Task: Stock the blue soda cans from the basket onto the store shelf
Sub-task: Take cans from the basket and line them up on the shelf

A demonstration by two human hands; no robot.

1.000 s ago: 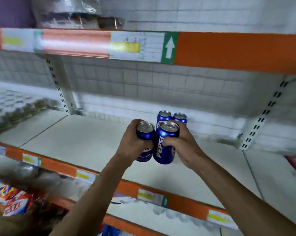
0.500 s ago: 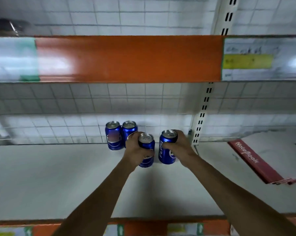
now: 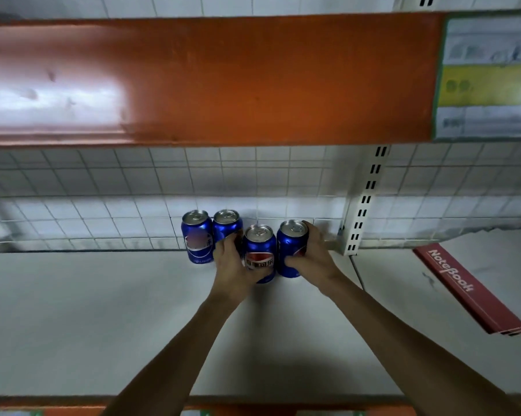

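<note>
A: Four blue cans stand upright on the white shelf (image 3: 103, 310), long axes vertical, silver tops up, at the back by the wire grid (image 3: 103, 211).

B: And the hands?

A: The left hand (image 3: 233, 265) is wrapped around the third can (image 3: 260, 250), fingers curled on its side. The right hand (image 3: 311, 256) is clamped on the fourth can (image 3: 292, 247), beside the white upright (image 3: 364, 202).

B: The other two?

A: The first can (image 3: 196, 235) and second can (image 3: 226, 225) stand free, touching each other; the left hand's fingers brush the second. One red notebook box (image 3: 463, 289) lies well to the right.
</note>
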